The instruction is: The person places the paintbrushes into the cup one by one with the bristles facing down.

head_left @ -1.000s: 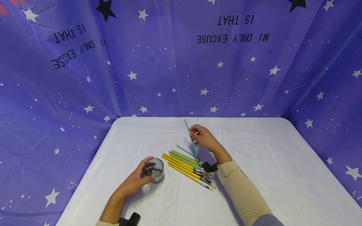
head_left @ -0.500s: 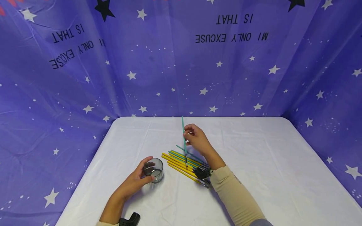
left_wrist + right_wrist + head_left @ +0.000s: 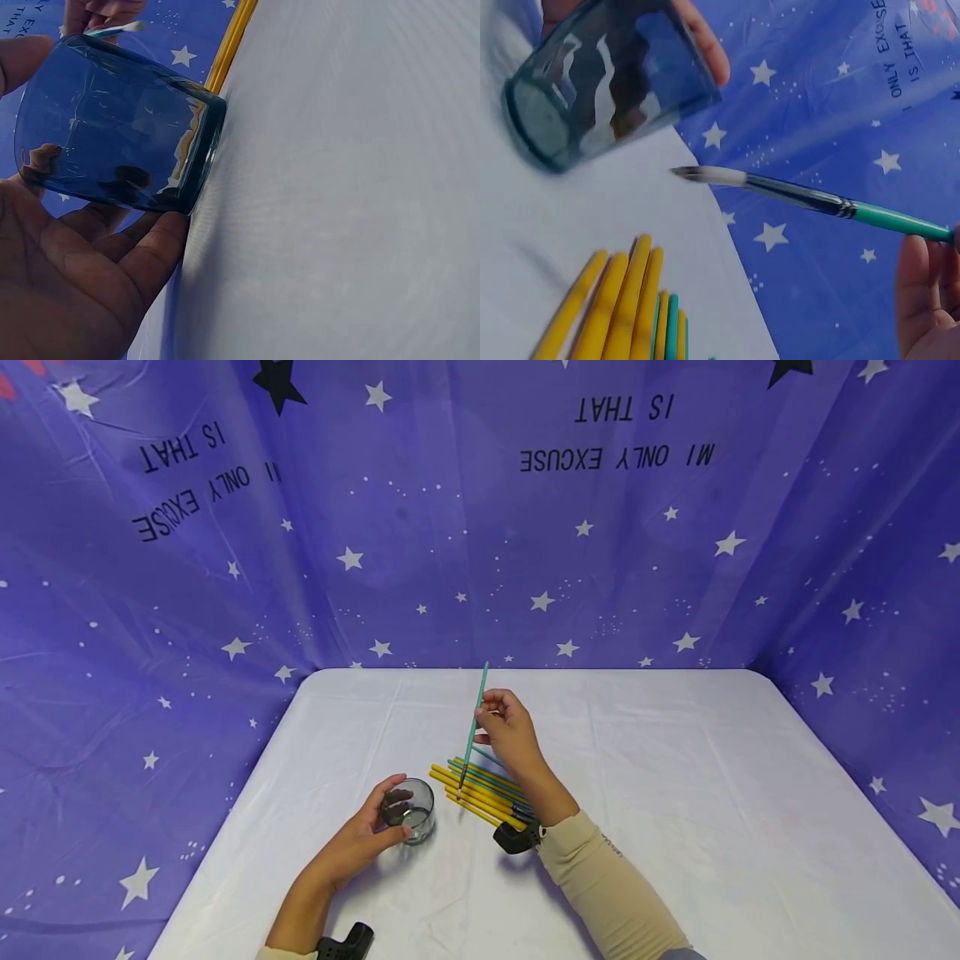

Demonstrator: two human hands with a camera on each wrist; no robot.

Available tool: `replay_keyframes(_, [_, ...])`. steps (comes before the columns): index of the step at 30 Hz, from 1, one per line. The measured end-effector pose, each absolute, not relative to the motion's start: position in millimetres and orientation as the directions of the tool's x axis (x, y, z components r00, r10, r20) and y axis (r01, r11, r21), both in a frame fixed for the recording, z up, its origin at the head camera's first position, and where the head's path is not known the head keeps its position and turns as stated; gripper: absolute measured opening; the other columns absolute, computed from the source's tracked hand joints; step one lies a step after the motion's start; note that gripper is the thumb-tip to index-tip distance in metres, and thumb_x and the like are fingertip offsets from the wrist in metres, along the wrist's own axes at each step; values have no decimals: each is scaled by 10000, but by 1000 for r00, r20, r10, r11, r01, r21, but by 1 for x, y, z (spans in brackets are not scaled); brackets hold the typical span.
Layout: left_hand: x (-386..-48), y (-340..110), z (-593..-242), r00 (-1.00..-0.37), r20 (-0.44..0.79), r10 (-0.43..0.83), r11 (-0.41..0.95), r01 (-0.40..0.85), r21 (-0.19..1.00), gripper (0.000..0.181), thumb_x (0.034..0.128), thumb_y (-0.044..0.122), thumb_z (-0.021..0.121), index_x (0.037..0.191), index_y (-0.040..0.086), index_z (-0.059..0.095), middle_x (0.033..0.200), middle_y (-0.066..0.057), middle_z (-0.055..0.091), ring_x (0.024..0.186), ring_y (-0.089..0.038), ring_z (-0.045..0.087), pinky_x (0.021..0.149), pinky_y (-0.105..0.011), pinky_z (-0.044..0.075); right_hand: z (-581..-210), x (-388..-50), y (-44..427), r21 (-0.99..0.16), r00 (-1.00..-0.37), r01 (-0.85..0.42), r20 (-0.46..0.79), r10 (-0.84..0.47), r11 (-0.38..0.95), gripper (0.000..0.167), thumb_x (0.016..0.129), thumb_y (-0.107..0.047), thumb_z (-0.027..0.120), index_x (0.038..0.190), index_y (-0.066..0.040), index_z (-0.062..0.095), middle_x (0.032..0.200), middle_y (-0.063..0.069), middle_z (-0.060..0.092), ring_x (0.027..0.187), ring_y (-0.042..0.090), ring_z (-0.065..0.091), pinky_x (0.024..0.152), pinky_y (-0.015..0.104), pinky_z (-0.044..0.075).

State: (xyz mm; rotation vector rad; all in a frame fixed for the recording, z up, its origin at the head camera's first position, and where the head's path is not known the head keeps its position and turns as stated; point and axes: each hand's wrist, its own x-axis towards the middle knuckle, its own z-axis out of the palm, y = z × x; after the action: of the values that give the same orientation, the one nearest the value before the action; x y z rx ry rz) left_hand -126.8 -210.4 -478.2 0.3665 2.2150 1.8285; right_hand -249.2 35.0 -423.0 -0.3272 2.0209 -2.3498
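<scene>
Left hand (image 3: 367, 831) has the glass (image 3: 408, 810), fingers round the far left side, thumb on the near right side. Glass is smoky clear, mouth up, on the left half of the surface (image 3: 675, 818); can't tell whether its base is touching down or just above.

Right hand (image 3: 513, 739) is pinching the teal brush (image 3: 470, 745) partway up the handle. Brush is in the air, steeply slanted, handle end up and far, bristles down and near. Head view puts the bristles over the handle ends of the brush pile (image 3: 483, 795), to the right of the glass and outside it. Right wrist view: bristles pale with a dark tip, ferrule dark.

Pile is yellow and teal handles, side by side, on the surface just right of the glass. Handle ends point far left; bristle ends are mostly hidden by the right forearm and the black wrist camera (image 3: 517, 837). Purple star-print curtain (image 3: 480, 543) behind, white cloth on the surface.
</scene>
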Motion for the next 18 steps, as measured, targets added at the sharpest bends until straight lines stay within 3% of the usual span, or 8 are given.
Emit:
replay_keyframes(10, [-128, -210, -478, -940, -29, 341, 194, 40, 980, 782, 928, 120, 677, 1554, 114, 207, 1477, -278, 360, 1327, -439, 409, 962, -215, 405, -410, -236, 24, -917, -969, -198, 236, -72, -347, 212, 1005, -25, 546, 1210, -1, 496, 1003, 60, 518, 817, 145, 578, 667, 274, 556])
replay_keyframes(18, [-128, -210, -479, -944, -26, 330, 189, 39, 981, 775, 923, 112, 675, 1549, 107, 217, 1468, -288, 371, 1318, -440, 421, 970, -218, 396, -410, -222, 8, -914, -960, -198, 254, -118, -353, 202, 1004, -18, 547, 1198, -5, 492, 989, 54, 519, 813, 152, 592, 687, 282, 559])
